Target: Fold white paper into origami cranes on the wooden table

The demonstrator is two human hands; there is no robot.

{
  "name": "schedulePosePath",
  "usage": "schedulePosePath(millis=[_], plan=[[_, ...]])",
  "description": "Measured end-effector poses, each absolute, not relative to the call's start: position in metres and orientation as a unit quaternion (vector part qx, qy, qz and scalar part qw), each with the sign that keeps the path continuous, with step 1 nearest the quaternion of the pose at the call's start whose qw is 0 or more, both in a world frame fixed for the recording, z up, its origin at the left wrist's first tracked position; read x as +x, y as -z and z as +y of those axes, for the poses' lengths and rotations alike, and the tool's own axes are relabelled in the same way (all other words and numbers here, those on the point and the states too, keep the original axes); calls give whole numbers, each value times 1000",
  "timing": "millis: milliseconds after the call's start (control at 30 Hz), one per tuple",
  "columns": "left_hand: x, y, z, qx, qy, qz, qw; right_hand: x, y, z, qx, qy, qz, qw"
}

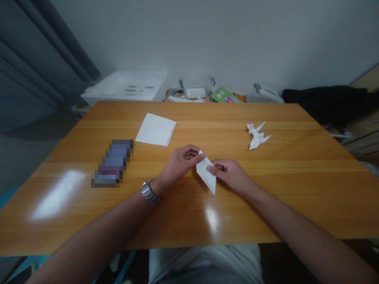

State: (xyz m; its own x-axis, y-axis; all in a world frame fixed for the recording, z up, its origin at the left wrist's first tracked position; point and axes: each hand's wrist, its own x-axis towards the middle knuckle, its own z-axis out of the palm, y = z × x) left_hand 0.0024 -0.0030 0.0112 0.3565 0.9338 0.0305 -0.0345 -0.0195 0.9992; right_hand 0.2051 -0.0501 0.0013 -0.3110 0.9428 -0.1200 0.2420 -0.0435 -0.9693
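A small piece of folded white paper [206,175], narrow and kite-shaped, is held between both hands just above the wooden table. My left hand [186,159] pinches its upper end with thumb and fingers; a metal watch [150,192] is on that wrist. At the paper's right edge, my right hand [229,171] grips it with the thumb on top and the fingers curled behind. The lower point of the paper hangs free toward me. Fingers hide part of its far side.
On the wooden table [296,189] lie a white sheet with a perforated edge [156,129], a pixelated phone-like slab [114,162] at left, and folded paper figures [257,135] at right. Behind the far edge are a white tray [127,85] and a green booklet [225,95].
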Motion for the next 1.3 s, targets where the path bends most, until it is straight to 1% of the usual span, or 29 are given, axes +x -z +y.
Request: schedulePosePath(millis=[467,800,1067,1300], plan=[[4,-13,-5,569,-409,389,598,207,-3,-49,-479,-561,-594,321],[6,-15,-8,595,-429,401,549,207,-5,-50,-486,-557,-591,323],[4,-19,-8,586,-419,413,557,205,-11,-51,-486,-560,-591,319],[3,-21,-8,587,-406,425,557,206,-4,-49,-478,-570,-591,311]])
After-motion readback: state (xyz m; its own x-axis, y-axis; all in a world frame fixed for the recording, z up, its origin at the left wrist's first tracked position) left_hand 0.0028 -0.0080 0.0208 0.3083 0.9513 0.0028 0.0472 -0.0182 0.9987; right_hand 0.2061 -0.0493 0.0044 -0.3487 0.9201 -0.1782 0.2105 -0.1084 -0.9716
